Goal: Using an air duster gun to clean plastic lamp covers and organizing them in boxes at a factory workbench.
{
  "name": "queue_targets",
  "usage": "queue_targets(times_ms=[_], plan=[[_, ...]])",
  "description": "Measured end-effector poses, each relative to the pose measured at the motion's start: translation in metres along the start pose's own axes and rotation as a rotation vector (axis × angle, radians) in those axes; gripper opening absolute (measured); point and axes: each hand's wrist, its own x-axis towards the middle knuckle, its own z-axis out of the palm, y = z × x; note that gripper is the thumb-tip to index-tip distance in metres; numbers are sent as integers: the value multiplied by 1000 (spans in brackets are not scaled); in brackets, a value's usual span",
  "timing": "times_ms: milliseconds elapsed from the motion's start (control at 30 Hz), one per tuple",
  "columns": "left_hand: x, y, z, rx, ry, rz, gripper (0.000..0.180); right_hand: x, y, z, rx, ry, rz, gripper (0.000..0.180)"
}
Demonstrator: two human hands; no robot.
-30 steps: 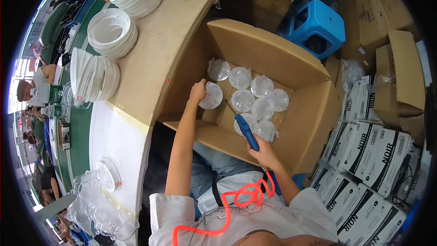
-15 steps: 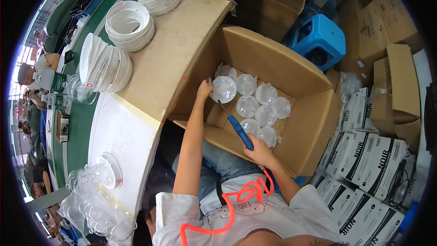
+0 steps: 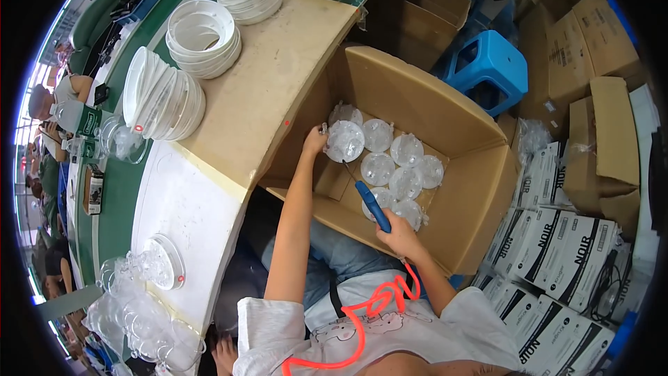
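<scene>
My left hand (image 3: 315,141) grips the edge of a clear round plastic part (image 3: 346,141), held above the box near its left wall. In my right hand (image 3: 403,235) is a blue air blow gun (image 3: 374,207), its thin nozzle pointing at the lower rim of that part. From the gun's back end a red coiled hose (image 3: 351,315) runs down across my body. Several similar clear round parts (image 3: 406,182) lie on the floor of the open cardboard box (image 3: 480,181). My left fingertips are partly hidden behind the part's edge.
Left of the box runs a workbench (image 3: 278,63) with stacks of white rings (image 3: 174,101) and a heap of clear plastic parts (image 3: 153,324). A blue stool (image 3: 490,69) stands beyond the box. Printed cartons (image 3: 577,251) line the right side. Other people sit at the far left.
Both hands stay almost where they were; the held part has tilted slightly. The blow gun's nozzle has shifted a little to the right. The whole view has moved slightly.
</scene>
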Motion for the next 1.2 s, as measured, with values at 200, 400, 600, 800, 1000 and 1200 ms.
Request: queue_targets(times_ms=[200,400,600,800,1000,1200], plan=[[-20,26,-10,-148,-61,-71,44,8,8,-3,-4,18,50,30],[-37,37,-15,140,34,401,41,11,16,-4,196,48,32,28],[-64,75,-10,1114,-232,844,30,8,9,-45,448,10,72,33],[-70,87,-9,1097,-198,931,32,1,18,-41,336,83,104,32],[-73,95,-7,966,-17,1084,32,5,23,-38,321,136,108,32],[-68,84,-2,1032,-28,1269,31,16,5,-44,250,129,31,31]])
